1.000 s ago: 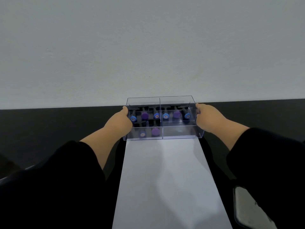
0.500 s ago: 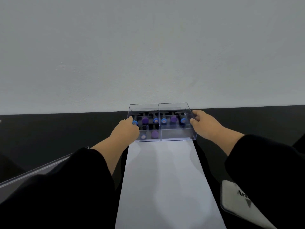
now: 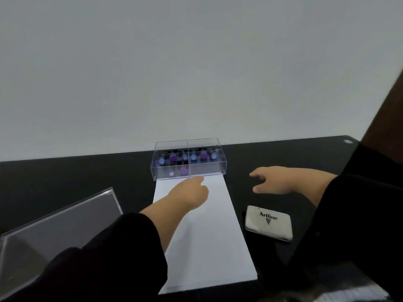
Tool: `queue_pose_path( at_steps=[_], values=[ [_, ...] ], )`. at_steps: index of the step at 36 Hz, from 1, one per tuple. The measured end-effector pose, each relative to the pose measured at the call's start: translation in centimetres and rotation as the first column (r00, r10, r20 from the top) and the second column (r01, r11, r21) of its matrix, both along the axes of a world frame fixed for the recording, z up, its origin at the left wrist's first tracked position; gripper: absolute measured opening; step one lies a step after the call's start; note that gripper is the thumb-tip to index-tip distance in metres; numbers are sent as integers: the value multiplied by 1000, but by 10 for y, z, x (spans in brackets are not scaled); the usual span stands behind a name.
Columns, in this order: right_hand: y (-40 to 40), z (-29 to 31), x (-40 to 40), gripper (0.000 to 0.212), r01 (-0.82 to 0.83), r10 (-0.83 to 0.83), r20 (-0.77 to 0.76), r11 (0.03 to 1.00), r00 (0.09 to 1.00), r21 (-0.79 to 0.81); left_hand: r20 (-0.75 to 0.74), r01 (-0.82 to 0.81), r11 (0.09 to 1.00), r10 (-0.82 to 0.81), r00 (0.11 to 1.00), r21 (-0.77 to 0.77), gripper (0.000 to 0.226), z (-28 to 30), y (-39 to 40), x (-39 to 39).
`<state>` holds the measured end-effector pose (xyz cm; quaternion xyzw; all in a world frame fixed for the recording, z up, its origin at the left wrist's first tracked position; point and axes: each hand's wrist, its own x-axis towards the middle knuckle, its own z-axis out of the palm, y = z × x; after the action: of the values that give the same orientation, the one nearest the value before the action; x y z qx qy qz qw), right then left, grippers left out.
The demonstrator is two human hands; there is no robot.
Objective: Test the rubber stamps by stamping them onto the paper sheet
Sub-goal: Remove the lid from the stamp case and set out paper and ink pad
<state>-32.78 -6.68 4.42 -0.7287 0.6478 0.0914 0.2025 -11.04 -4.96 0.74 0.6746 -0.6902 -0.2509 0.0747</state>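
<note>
The stamps (image 3: 184, 159) stood in a clear box (image 3: 189, 171) at the far end of our paper sheet (image 3: 209, 243), within easy reach. Our left hand (image 3: 189, 196) hovered over the paper, fingers loosely curled, empty; our right hand (image 3: 273, 179) hung beside it, fingers spread. The ink pad (image 3: 268, 222) lay near our right hand.

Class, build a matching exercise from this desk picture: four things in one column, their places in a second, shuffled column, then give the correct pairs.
Things
1. clear plastic box of rubber stamps
2. grey Artline ink pad
3. clear flat plastic lid
4. left hand

Places
A. over the white paper sheet
B. at the sheet's far end
C. right of the sheet
D. left of the sheet

Pairs: 1-B, 2-C, 3-D, 4-A
</note>
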Motion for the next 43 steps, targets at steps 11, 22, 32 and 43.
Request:
queue_pose_path(
  at_steps=[11,22,32,43],
  values=[
    [57,-25,-51,70,-33,38,-77,997,996,71,-126,258,961,-245,961,101,59,-23,46,-52],
    [73,-60,-76,73,-59,61,50,997,997,-46,-23,384,922,-383,923,44,88,-43,40,-84],
    [55,-79,-80,66,-153,155,9,984,988,-90,30,380,925,-380,925,13,82,-53,25,-82],
    [4,-81,-77,62,-146,154,70,983,986,-108,36,325,946,-325,945,-4,80,-56,-18,-76]
  ],
)
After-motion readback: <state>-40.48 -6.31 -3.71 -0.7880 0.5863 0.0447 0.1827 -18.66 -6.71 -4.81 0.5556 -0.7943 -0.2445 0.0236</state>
